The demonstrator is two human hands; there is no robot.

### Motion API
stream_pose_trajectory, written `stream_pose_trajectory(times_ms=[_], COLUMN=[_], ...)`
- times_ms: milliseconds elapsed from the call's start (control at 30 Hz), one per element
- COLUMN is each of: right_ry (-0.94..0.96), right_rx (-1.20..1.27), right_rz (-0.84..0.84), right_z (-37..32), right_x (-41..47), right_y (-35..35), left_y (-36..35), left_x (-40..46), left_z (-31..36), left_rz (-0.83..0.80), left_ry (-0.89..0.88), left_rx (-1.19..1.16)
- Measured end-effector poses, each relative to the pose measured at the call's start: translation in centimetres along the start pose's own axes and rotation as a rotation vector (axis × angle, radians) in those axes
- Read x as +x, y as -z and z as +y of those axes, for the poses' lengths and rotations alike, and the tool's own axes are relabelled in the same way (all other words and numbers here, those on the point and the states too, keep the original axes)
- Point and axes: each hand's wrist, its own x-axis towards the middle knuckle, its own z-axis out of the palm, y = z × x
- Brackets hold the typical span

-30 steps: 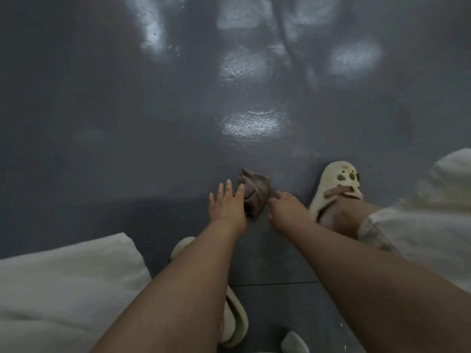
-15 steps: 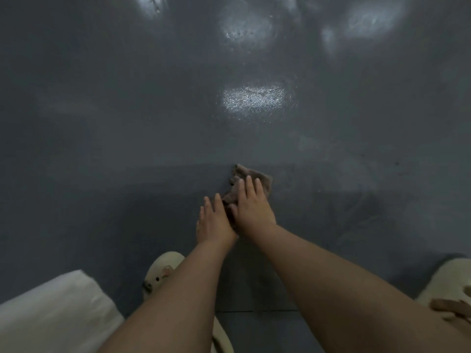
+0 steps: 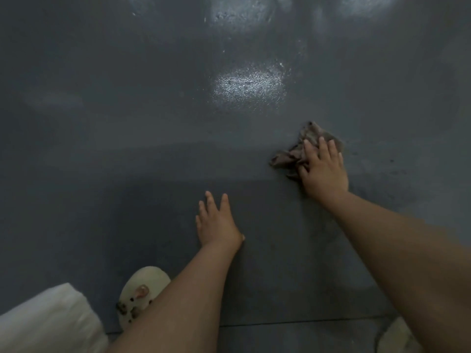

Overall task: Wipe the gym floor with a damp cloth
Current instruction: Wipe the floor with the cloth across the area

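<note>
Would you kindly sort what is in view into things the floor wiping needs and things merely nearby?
Part of the job: cloth, right hand pressing it, floor, left hand flat on floor.
Merely nearby: cream sandal, white fabric.

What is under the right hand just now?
The crumpled brown cloth lies under the right hand, flat fingers pressing it onto the grey floor. The floor beneath the cloth is covered.

Brown-grey cloth [image 3: 309,138] — dark grey floor [image 3: 127,123] — cream shoe [image 3: 142,284].

Dark grey floor [image 3: 127,174], glossy far part; crumpled cloth [image 3: 293,155], left hand [image 3: 216,222], cream sandal [image 3: 141,291] on it, possibly damp.
</note>
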Motion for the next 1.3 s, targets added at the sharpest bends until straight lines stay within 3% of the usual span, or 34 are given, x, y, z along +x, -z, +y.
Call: stream_pose_trajectory(times_ms=[100,233,367,433,567,700,767,867,967,1033,1200,1300], right_ry=[-0.016,0.343,0.598,0.529,0.142,-0.048,0.107,0.504,0.623,0.587,0.09,-0.046], right_rx=[0.056,-0.017,-0.1,-0.09,-0.039,0.04,-0.019,-0.078,-0.116,-0.11,0.03,0.086], right_rz=[-0.045,-0.026,-0.048,-0.013,-0.085,-0.091,-0.102,-0.174,-0.144,-0.103,-0.033,-0.019], right_z=[-3.1,-5.4,-2.4,-0.5,1.6,-2.6,-6.3,-10.4,-9.7,-7.5,0.5,1.0], right_x=[-2.0,-6.8,-3.5,-0.3,3.9,4.1,2.3,-0.8,0.2,2.2,5.7,3.8], right_y=[-1.4,-4.0,-2.3,-1.0,1.6,1.7,0.5,-0.8,-1.2,-0.6,1.6,1.1], left_y=[-0.3,-0.8,-0.9,-0.7,-0.8,-0.8,-0.8,-0.9,-1.1,-1.2,-1.1,-1.2], left_x=[0.0,0.1,0.5,0.5,0.3,0.3,0.3,0.5,0.5,0.6,0.6,0.6], left_z=[0.1,0.3,0.8,0.9,1.1,1.3,1.3,1.2,1.2,1.1,1.1,1.3], left_rz=[0.046,0.098,0.12,0.126,0.14,0.127,0.121,0.127,0.147,0.152,0.137,0.147], left_ry=[0.013,0.034,0.065,0.073,0.08,0.088,0.092,0.097,0.091,0.092,0.101,0.107], left_rx=[0.009,0.03,0.026,0.03,0.054,0.052,0.008,-0.044,-0.062,-0.074,-0.088,-0.104])
